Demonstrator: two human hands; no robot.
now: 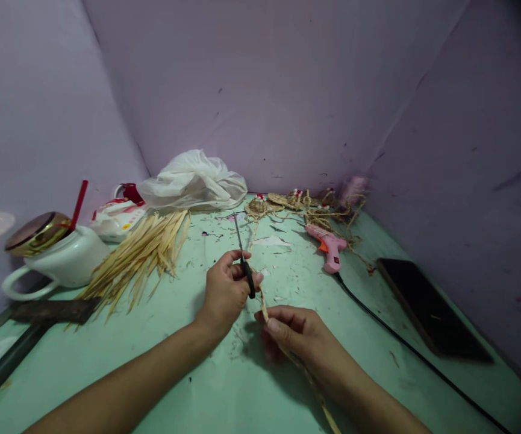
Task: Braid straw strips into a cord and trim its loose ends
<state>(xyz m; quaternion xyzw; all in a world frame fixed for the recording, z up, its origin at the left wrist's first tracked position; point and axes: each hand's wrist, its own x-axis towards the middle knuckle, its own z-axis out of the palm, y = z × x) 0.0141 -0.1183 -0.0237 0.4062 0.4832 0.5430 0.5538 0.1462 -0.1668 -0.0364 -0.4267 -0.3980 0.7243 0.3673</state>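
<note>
Two hands over a green table (224,392), with a twisted cord (263,296) running between them.
In the head view, the left hand (227,290) is closed around black-handled scissors (247,274), whose blades point to the far side; the cord passes just right of them, at that hand's fingertips (whether they pinch it too, I cannot tell). The right hand (303,334), nearer and to the right, has thumb and fingers clamped on the cord, whose loose length trails below it toward the near edge. Right of the hands lie a pink glue gun (331,247) and a dark phone (427,301); to the left, dry strips (143,253) fan out beside a white mug (73,262).
</note>
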